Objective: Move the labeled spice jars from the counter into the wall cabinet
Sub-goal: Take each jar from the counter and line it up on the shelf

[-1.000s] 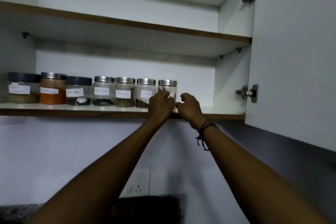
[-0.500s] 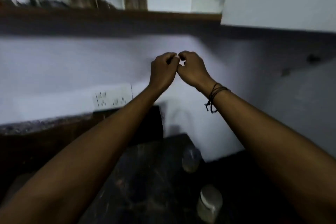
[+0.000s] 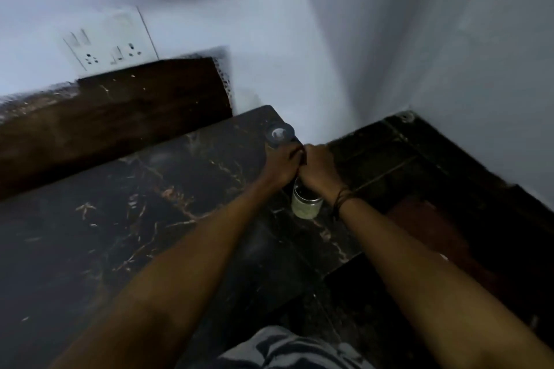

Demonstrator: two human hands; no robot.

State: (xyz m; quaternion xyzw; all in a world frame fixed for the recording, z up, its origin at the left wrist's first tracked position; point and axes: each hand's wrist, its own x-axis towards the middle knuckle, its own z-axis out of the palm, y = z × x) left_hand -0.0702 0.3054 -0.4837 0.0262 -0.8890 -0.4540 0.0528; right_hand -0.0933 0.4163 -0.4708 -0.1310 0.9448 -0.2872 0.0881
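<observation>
Both hands meet knuckle to knuckle over the dark marble worktop (image 3: 126, 219); left hand (image 3: 280, 163) and right hand (image 3: 317, 168) have fingers curled, but whether either grip closes on a jar cannot be told, since the image is blurred and the fingers hide what lies under them.

Spice jar with pale contents (image 3: 305, 204): upright on the worktop, directly below the right wrist, its top partly hidden by that hand.

Second jar, metal-lidded (image 3: 280, 135): just beyond the left hand's fingertips, near the worktop's far right corner, against the wall.

Dark cord bracelet (image 3: 341, 199): on the right wrist.

Wooden board (image 3: 120, 117): leaning along the wall, far left of the hands.

White socket plate (image 3: 108, 42): on the wall above the board.

Dark tiled floor (image 3: 434, 189): right of the hands, below the worktop edge.
</observation>
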